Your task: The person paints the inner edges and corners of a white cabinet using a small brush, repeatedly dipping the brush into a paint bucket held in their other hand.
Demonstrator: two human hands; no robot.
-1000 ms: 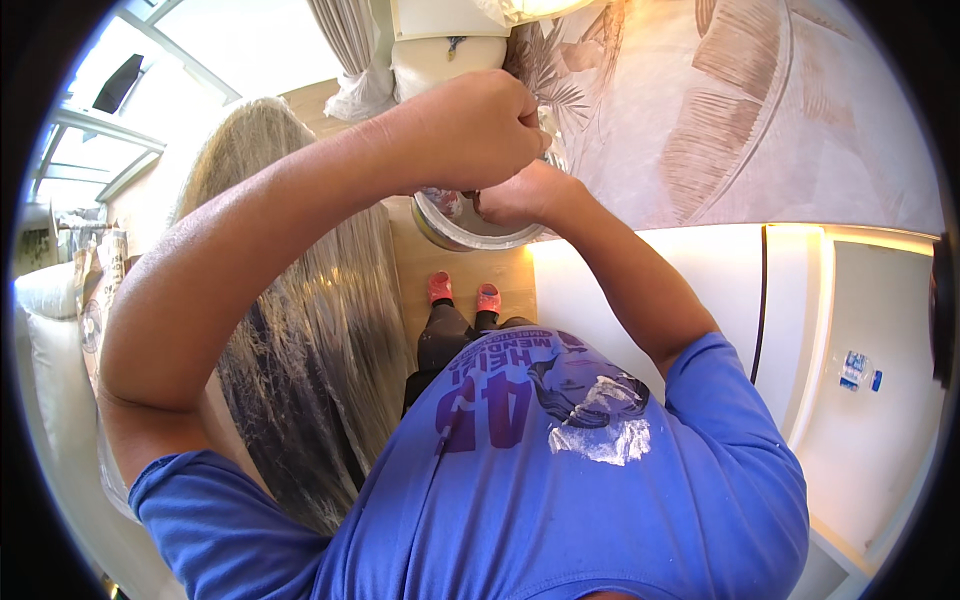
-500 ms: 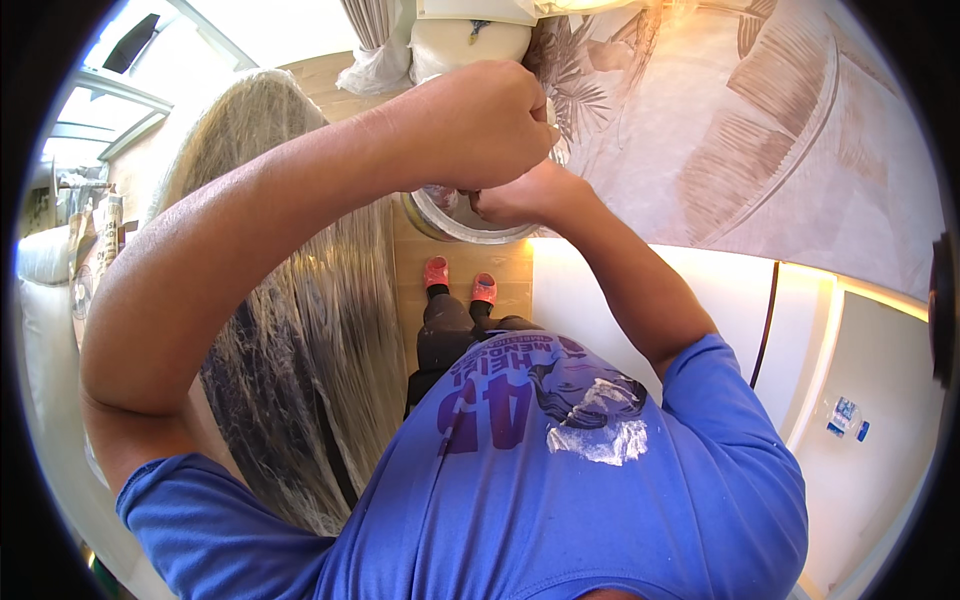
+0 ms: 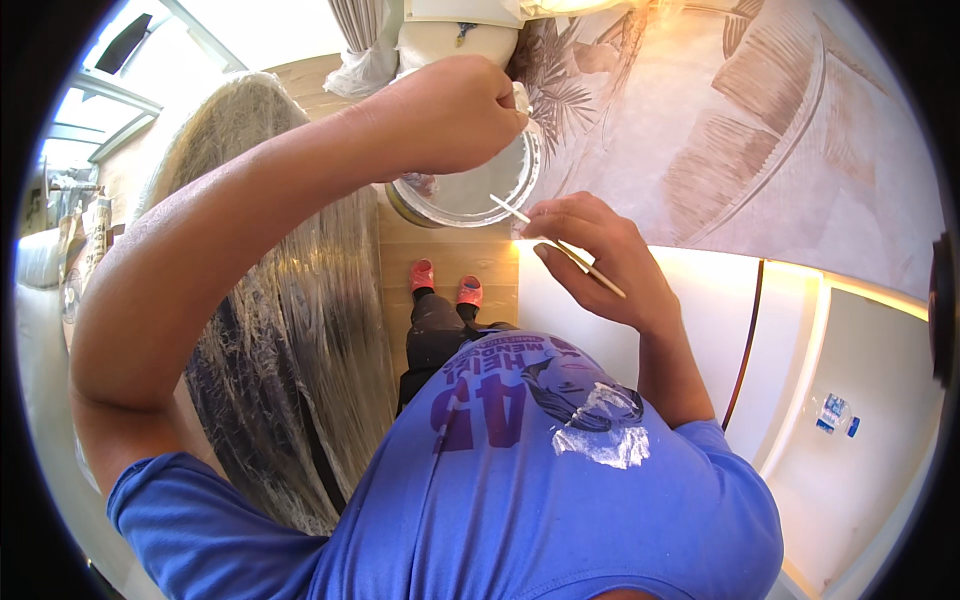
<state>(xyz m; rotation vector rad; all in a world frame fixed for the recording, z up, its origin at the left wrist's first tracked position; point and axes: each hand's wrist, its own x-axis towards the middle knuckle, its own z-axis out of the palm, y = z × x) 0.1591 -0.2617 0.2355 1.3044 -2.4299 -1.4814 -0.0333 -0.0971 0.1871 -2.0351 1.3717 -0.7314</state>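
The right hand [image 3: 595, 248] is backing off, pinching a slim stick [image 3: 511, 208], its tip alone overlapping the bucket [image 3: 460, 219]! The left hand [image 3: 465, 115] is curling closed, its hold hidden

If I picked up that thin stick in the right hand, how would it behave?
The thin stick would probably feel stiff: it looks straight in the right hand, with no visible sag. Being so slim, it is likely light. It might roll if nudged, though I can't tell whether it is round.

Right hand [image 3: 605, 245] holds thin stick [image 3: 510, 210] near bucket [image 3: 531, 185].
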